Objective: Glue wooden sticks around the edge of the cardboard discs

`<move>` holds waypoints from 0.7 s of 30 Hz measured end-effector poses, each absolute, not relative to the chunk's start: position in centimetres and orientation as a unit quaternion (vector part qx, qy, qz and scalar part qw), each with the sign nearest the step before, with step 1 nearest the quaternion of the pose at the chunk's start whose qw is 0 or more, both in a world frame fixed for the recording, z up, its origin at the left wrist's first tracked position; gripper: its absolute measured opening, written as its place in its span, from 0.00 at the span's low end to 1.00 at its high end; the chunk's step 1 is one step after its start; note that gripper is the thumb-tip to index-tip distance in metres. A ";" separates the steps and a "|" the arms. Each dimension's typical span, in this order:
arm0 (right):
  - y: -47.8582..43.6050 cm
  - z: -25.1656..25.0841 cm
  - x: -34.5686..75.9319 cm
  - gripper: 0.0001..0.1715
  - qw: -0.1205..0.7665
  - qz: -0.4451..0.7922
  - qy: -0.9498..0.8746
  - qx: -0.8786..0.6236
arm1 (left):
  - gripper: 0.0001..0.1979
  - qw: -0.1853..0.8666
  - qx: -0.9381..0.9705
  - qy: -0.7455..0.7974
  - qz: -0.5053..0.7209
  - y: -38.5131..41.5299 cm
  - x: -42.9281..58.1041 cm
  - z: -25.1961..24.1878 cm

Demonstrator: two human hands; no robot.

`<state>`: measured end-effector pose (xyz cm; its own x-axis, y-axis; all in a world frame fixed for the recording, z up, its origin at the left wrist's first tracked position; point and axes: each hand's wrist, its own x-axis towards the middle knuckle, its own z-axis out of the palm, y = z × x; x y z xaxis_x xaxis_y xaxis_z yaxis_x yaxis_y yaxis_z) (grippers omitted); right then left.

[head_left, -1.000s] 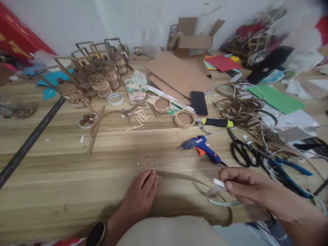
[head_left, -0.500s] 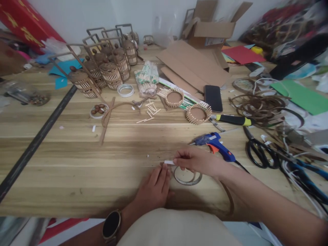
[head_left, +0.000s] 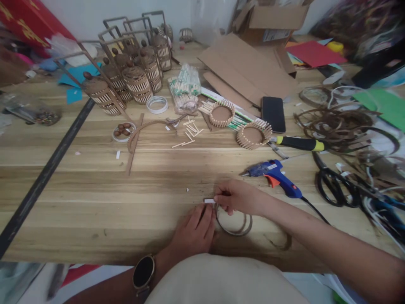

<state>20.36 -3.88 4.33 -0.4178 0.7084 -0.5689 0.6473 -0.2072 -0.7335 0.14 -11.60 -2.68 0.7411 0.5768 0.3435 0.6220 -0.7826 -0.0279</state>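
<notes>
My right hand [head_left: 234,197] is closed in a pinch on the end of a short white strip [head_left: 209,201], which looks like tape or paper. That strip lies along the end of a thin brown band. My left hand [head_left: 194,230] rests on the table just below, its fingers stretched out and close to the white strip. Under my right hand a brown band coiled into a ring [head_left: 243,232] lies on the wood, partly hidden. Beyond my right forearm is a blue hot glue gun [head_left: 278,175] with an orange trigger.
Two rings of small wooden sticks [head_left: 253,136] stand near a phone [head_left: 274,114] and a yellow-black cutter [head_left: 300,143]. Black scissors [head_left: 337,185] lie right. Several lantern-like pieces [head_left: 137,84] with handles, a tape roll [head_left: 157,104] and loose sticks [head_left: 190,131] are behind.
The camera view has shifted slightly. The white strip, raised at an angle before, now lies level against the brown band's end; both hands stay close together.
</notes>
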 end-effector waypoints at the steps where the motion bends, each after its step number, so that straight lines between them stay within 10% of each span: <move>1: -3.8 4.4 20.3 0.12 0.017 0.546 -0.641 -0.540 | 0.22 0.069 -0.932 -0.320 -0.154 -11.6 0.1 -2.6; 21: -3.1 5.4 19.1 0.12 -0.061 0.448 -0.691 -0.564 | 0.19 0.056 -0.922 -0.328 -0.197 -11.3 0.0 -1.6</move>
<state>19.11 -3.11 5.44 -0.3557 0.7245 -0.5904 0.8342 -0.0387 -0.5501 -0.02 -11.29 -1.58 0.7065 0.5836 0.4004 0.6277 -0.7780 0.0263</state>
